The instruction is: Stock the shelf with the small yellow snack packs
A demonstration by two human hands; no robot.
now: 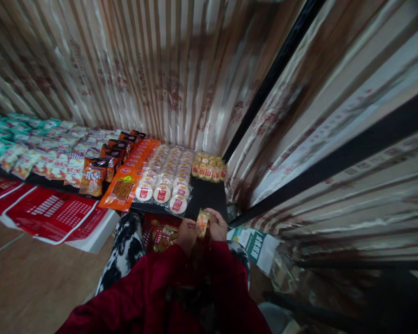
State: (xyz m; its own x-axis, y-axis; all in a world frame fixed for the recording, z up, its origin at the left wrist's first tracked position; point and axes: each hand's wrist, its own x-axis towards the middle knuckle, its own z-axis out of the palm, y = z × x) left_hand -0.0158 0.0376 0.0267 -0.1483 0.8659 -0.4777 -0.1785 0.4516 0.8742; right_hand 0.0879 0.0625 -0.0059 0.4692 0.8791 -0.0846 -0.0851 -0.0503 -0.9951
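Between my two hands, just off the front edge of the black shelf [207, 197], is a small yellow wrapped snack packet [202, 222] with a red and orange label. My left hand [188, 234] has its fingers closed on the packet's left side. On the other side, my right hand [217, 225] pinches its upper right edge. Rows of similar small yellow packets [209, 168] stand at the shelf's right end. Below my hands, a red basket [148, 232] between my knees contains loose yellow packets [163, 236], partly hidden by my arms.
Left along the shelf lie round white wrapped crackers [162, 193], flat orange packs [123, 190], orange-and-black bags [92, 176] and white and green bags [52, 162]. Red baskets [52, 213] stand below. Pleated curtain and black poles [264, 95] border the back and right. A plastic bag [261, 248] lies at right.
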